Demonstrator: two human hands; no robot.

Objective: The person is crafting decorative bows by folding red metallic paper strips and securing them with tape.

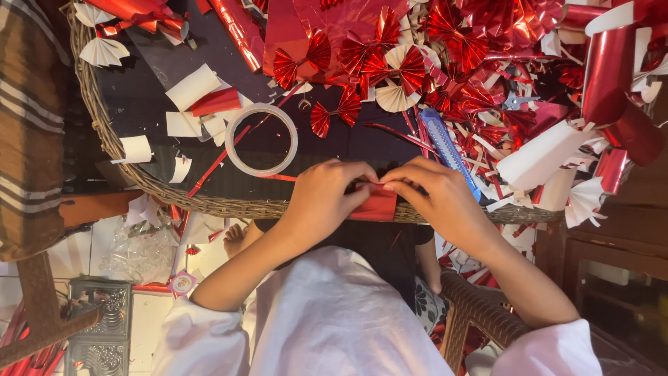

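Item: red foil strip (376, 206), pleated, at the near wicker rim of the counter (229, 206). Left hand (321, 203) and right hand (445, 202) pinch it from opposite ends, fingers clenched on the folds, apparently to keep the pleats tight. Tape roll (261, 139) lies just beyond the left hand; blue cutter (445, 146) beside the right. Finished red fans (390, 63) heaped farther back.

No packages, labels, signs or screens show anywhere among the craft scraps in this view.
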